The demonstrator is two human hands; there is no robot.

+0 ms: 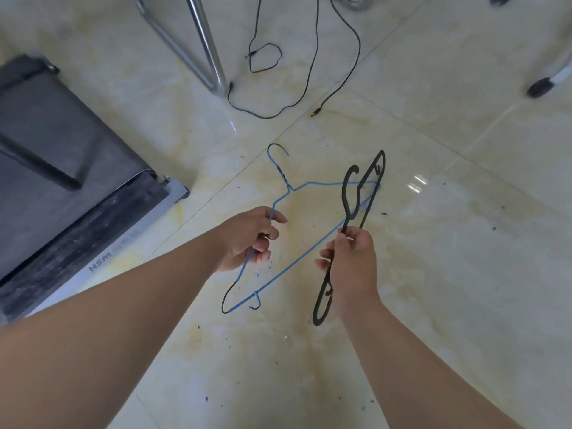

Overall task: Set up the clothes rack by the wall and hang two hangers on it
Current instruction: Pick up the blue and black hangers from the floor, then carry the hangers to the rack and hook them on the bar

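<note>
I look down at a glossy tiled floor. My left hand (253,236) grips one sloping arm of a thin blue wire hanger (297,258) with worn black patches; its hook points away from me. My right hand (349,258) holds a black plastic hanger (368,193) seen almost edge-on, its hook curling up to the left. The far ends of the two hangers overlap near the black hanger's upper tip. Shiny metal tubes (204,41), perhaps part of the rack, stand at the top of the view.
The grey and black end of a treadmill (62,168) fills the left side. Black cables (312,72) loop over the floor beyond the hangers. A white leg with a black foot (544,85) stands at the upper right. Small dark flakes dot the tiles.
</note>
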